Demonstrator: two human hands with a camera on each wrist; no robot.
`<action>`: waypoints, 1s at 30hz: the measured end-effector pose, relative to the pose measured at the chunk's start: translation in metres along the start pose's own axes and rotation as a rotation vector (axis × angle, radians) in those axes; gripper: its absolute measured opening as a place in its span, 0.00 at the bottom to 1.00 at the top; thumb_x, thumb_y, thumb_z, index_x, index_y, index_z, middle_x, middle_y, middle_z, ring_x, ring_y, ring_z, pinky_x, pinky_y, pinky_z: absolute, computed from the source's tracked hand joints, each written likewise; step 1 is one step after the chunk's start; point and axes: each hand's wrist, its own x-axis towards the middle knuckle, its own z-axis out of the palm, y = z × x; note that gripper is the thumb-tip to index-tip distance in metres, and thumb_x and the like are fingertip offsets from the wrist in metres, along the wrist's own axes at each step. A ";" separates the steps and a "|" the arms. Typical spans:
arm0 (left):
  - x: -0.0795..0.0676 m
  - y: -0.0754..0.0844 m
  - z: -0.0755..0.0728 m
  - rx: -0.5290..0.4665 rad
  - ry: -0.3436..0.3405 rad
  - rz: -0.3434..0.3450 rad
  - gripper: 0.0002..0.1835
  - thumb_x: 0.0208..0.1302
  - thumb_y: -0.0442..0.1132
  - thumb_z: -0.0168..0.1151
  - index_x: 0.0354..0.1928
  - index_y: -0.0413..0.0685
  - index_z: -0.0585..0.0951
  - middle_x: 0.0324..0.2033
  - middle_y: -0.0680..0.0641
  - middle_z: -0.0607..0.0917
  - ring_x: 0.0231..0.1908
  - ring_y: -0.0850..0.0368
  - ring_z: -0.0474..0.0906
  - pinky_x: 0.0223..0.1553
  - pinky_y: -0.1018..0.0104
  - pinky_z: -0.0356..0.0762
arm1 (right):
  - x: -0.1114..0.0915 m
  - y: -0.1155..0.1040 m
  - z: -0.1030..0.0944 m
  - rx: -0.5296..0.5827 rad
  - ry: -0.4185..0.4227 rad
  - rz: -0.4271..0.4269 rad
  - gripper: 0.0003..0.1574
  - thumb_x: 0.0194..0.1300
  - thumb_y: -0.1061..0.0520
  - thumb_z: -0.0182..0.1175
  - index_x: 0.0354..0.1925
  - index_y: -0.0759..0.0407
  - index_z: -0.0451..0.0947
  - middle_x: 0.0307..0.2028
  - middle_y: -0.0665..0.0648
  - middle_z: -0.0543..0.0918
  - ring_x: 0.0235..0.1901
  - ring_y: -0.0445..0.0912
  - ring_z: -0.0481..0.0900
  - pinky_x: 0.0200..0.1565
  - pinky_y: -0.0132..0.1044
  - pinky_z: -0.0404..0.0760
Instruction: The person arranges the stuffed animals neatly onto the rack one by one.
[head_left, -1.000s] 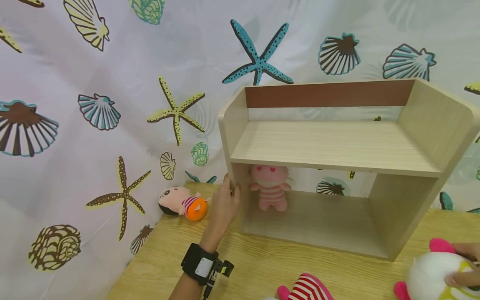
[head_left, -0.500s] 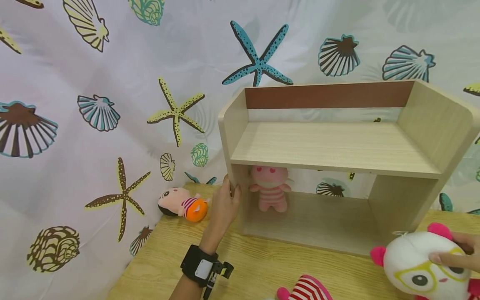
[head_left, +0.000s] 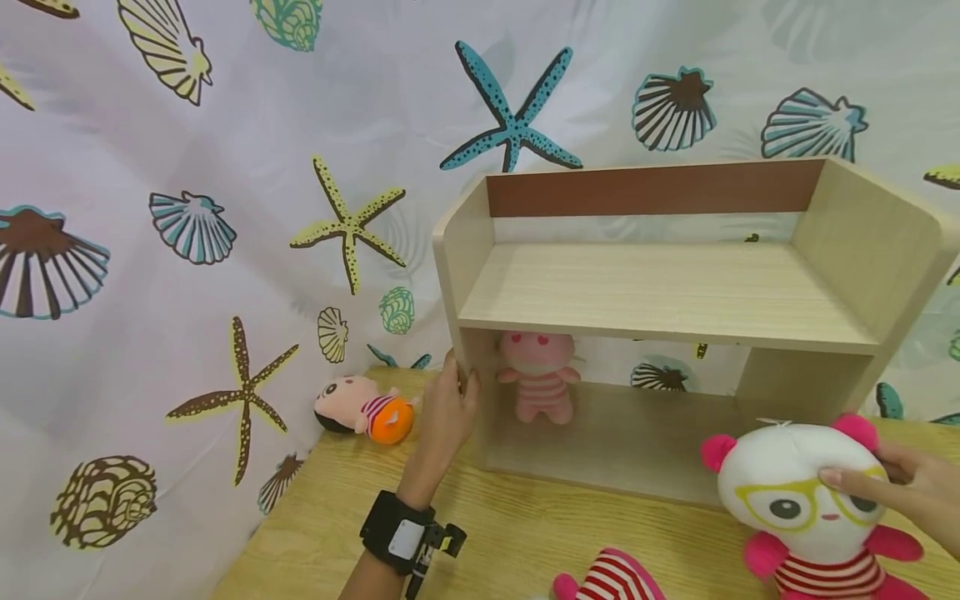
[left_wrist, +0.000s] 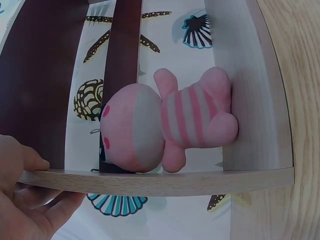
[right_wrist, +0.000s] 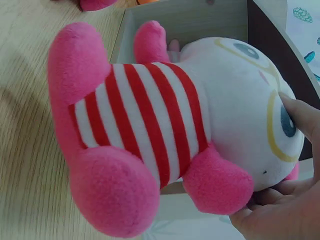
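My right hand [head_left: 918, 483] grips a panda plush toy [head_left: 817, 483] by the side of its white head, thumb across the face by the yellow glasses. The toy is upright in front of the shelf's right side; its striped body and pink limbs show in the right wrist view. My left hand [head_left: 448, 408] holds the left side panel of the wooden shelf [head_left: 667, 287], thumb on one face and fingers on the other in the left wrist view. Inside the lower compartment, a pink striped plush toy [left_wrist: 165, 122] stands against that panel.
A doll with orange shorts [head_left: 367, 408] lies on the wooden table [head_left: 315, 517], left of the shelf. At the front edge of the head view, a red-and-white striped plush [head_left: 615, 575] is partly cut off. A shell-patterned curtain [head_left: 247, 158] hangs behind.
My right hand has brought the panda plush in from the right edge, leftward and a little up, turning its face toward the camera. The left hand stays on the shelf panel.
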 end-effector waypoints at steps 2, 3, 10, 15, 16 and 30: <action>0.000 0.000 0.000 0.001 0.003 -0.003 0.19 0.71 0.31 0.58 0.60 0.29 0.71 0.47 0.30 0.83 0.42 0.38 0.85 0.40 0.48 0.84 | -0.001 -0.007 0.002 0.049 -0.005 0.003 0.54 0.72 0.37 0.54 0.63 0.87 0.54 0.42 0.68 0.85 0.40 0.55 0.83 0.45 0.59 0.80; -0.001 -0.001 -0.001 0.002 0.004 -0.005 0.19 0.71 0.31 0.58 0.60 0.29 0.71 0.47 0.30 0.83 0.42 0.38 0.85 0.40 0.48 0.84 | -0.001 -0.009 0.004 0.070 -0.010 0.008 0.54 0.72 0.36 0.54 0.65 0.86 0.53 0.43 0.68 0.84 0.40 0.53 0.82 0.46 0.60 0.78; 0.000 -0.001 -0.001 0.008 0.011 0.003 0.18 0.71 0.31 0.58 0.59 0.30 0.72 0.46 0.31 0.84 0.40 0.39 0.85 0.39 0.48 0.85 | -0.002 -0.017 0.013 0.204 0.026 -0.023 0.52 0.73 0.38 0.54 0.70 0.78 0.51 0.48 0.61 0.85 0.37 0.24 0.67 0.53 0.73 0.63; 0.000 -0.003 0.000 0.008 0.009 0.009 0.18 0.71 0.31 0.58 0.59 0.30 0.72 0.46 0.31 0.84 0.40 0.39 0.85 0.39 0.49 0.85 | 0.000 -0.019 0.018 0.187 0.085 -0.083 0.47 0.73 0.39 0.55 0.68 0.76 0.58 0.49 0.59 0.84 0.41 0.28 0.67 0.52 0.68 0.66; 0.000 -0.003 0.000 0.007 0.009 0.009 0.18 0.71 0.31 0.58 0.59 0.30 0.72 0.46 0.31 0.84 0.40 0.39 0.85 0.39 0.49 0.85 | 0.000 -0.020 0.018 0.174 0.095 -0.092 0.45 0.73 0.39 0.56 0.67 0.75 0.60 0.49 0.59 0.83 0.41 0.29 0.67 0.51 0.67 0.67; 0.000 -0.002 0.001 -0.005 0.003 -0.003 0.19 0.71 0.31 0.58 0.60 0.30 0.71 0.47 0.31 0.84 0.40 0.40 0.85 0.39 0.49 0.85 | -0.002 -0.048 0.028 0.326 0.174 -0.172 0.20 0.73 0.46 0.59 0.55 0.55 0.73 0.41 0.43 0.83 0.44 0.33 0.69 0.55 0.40 0.72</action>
